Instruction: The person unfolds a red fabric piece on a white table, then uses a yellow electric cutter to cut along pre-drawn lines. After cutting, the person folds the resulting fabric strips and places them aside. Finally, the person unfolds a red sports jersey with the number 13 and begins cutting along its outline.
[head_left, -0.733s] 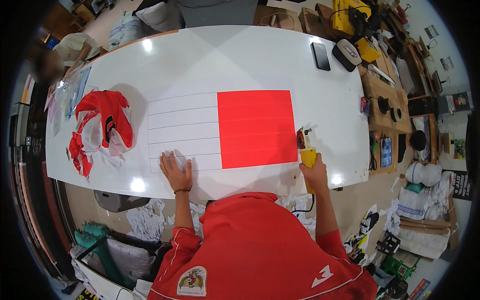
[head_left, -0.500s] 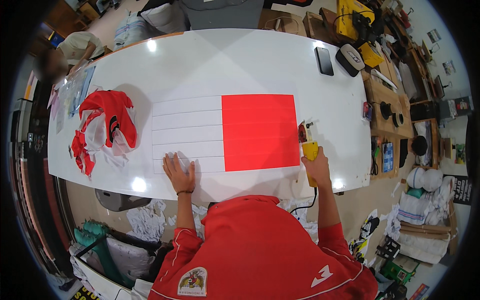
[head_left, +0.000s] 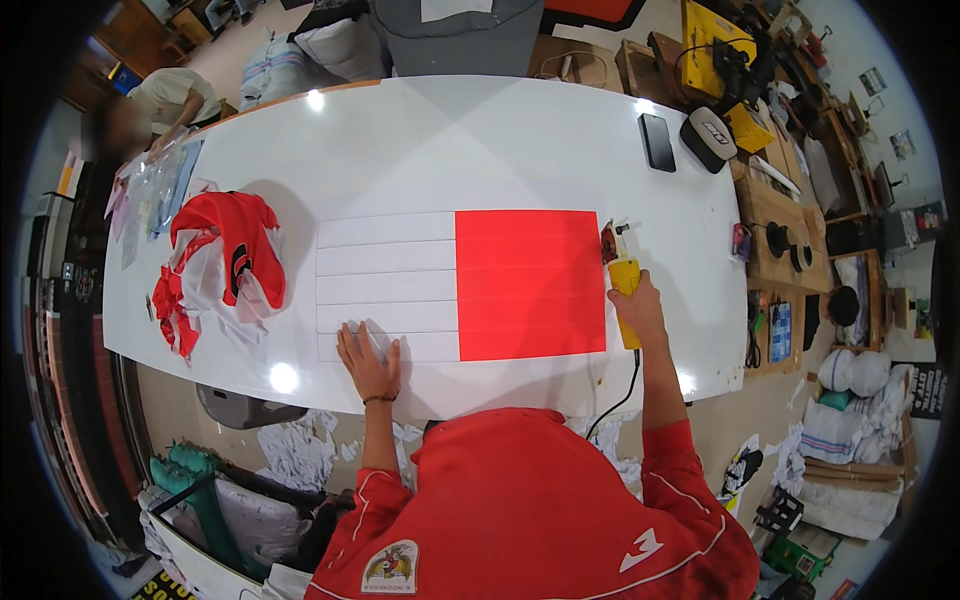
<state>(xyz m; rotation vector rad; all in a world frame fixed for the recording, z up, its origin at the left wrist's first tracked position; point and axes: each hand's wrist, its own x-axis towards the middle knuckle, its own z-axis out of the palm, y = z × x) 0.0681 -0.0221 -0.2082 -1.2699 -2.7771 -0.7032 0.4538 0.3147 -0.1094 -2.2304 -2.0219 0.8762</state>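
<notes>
A flat rectangular sheet, which could be fabric or paper, lies on the white table. Its left half is white (head_left: pixel 385 257) with several thin lines across, its right half red (head_left: pixel 530 285). My left hand (head_left: pixel 370 362) rests flat, fingers spread, on the near left part of the white half. My right hand (head_left: pixel 640 303) is wrapped round the yellow body of an electric rotary cutter (head_left: pixel 624 275). The cutter's round blade head (head_left: pixel 609 242) is beside the sheet's right edge, towards the far corner. From its near end a black cord runs down past the table edge.
On the table (head_left: pixel 480 140) lie a bundled red and white garment (head_left: pixel 240 250) at left, a phone (head_left: pixel 657 142) and a dark zip case (head_left: pixel 708 140) at far right. Another person (head_left: pixel 180 100) is at the far left corner, near plastic bags (head_left: pixel 150 190). White scraps (head_left: pixel 300 450) litter the floor.
The cutter and my right hand have moved away from me along the sheet's right edge. My left hand keeps its place on the sheet. The whole view has shifted slightly.
</notes>
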